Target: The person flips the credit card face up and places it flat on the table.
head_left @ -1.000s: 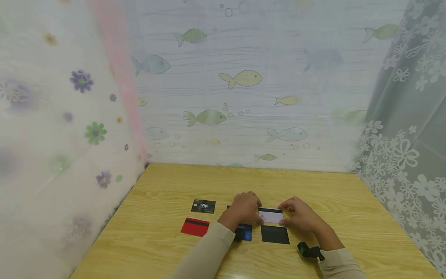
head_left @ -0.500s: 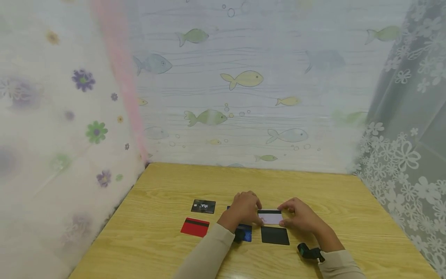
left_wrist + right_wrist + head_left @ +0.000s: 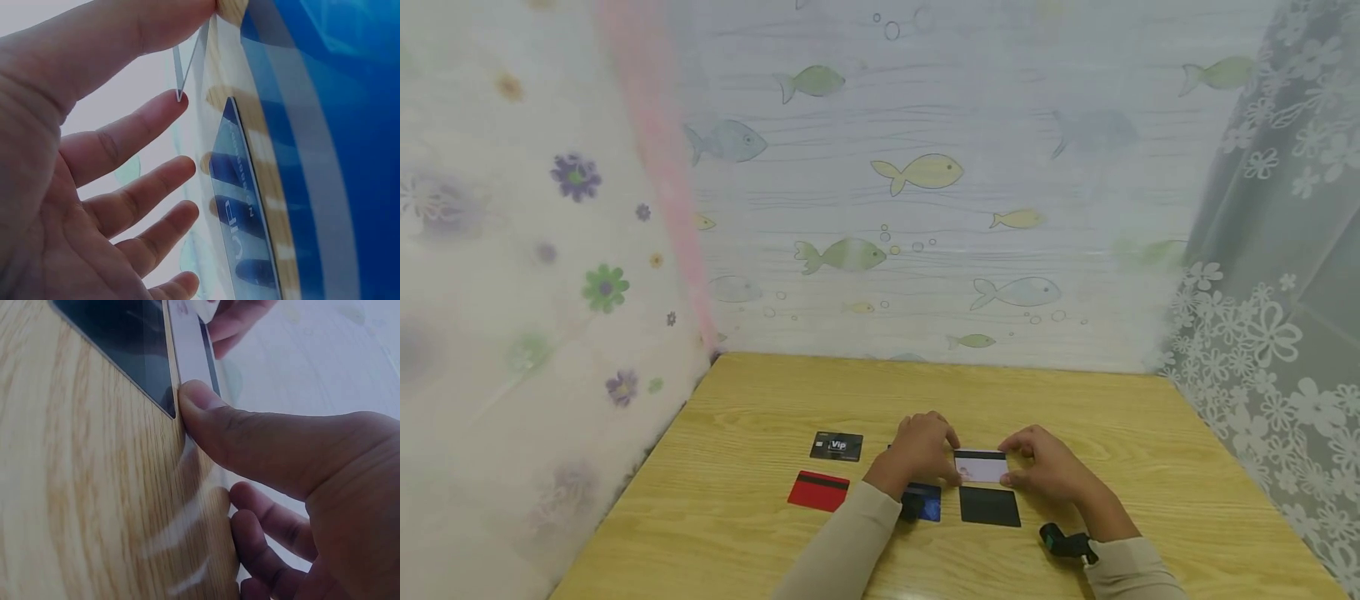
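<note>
A white card with a dark stripe along its far edge lies in the right-hand part of the group, between both hands in the head view. My left hand pinches its left end, thumb and index finger at the corners, while the other fingers spread loosely in the left wrist view. At the right end, the thumb and index finger of my right hand grip the opposite corners. Just in front sits a black card. A dark blue card with lettering is mostly hidden under my left hand in the head view.
A blue card shows partly past the left wrist. Further left are a black Vip card and a red card. The wooden table meets a fish-patterned curtain at the back.
</note>
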Available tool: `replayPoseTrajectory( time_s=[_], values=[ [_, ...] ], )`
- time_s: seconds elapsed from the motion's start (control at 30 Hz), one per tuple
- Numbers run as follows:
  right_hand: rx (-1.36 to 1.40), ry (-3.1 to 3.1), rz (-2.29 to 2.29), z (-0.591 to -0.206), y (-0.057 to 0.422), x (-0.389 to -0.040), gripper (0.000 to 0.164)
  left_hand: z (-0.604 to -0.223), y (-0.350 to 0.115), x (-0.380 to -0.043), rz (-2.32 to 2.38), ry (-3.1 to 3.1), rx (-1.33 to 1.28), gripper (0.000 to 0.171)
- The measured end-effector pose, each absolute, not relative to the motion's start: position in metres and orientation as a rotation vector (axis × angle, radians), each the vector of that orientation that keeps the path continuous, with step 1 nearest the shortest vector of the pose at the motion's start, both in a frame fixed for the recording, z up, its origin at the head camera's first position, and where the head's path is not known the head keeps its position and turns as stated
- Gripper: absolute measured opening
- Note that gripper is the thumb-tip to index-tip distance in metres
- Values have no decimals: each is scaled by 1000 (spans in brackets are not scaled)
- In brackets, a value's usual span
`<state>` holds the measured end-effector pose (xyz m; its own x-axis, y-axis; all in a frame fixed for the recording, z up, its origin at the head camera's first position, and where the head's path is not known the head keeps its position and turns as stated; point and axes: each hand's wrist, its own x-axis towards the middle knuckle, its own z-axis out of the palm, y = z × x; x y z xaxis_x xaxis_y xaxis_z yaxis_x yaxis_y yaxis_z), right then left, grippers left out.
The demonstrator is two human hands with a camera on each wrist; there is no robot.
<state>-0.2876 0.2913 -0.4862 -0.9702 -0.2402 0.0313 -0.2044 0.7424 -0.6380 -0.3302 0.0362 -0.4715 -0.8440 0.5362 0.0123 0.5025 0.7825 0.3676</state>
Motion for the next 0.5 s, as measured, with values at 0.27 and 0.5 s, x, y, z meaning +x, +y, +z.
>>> replayPoseTrajectory(
  time_s=[0.27, 0.5],
  values=[
    [-373, 2886, -1047, -486, 292, -287, 39, -471, 36, -330, 587, 2868, 841, 42],
    [-397, 2872, -1051, -485, 293, -288, 43, -471, 37, -332, 568, 2897, 866, 42]
  ],
)
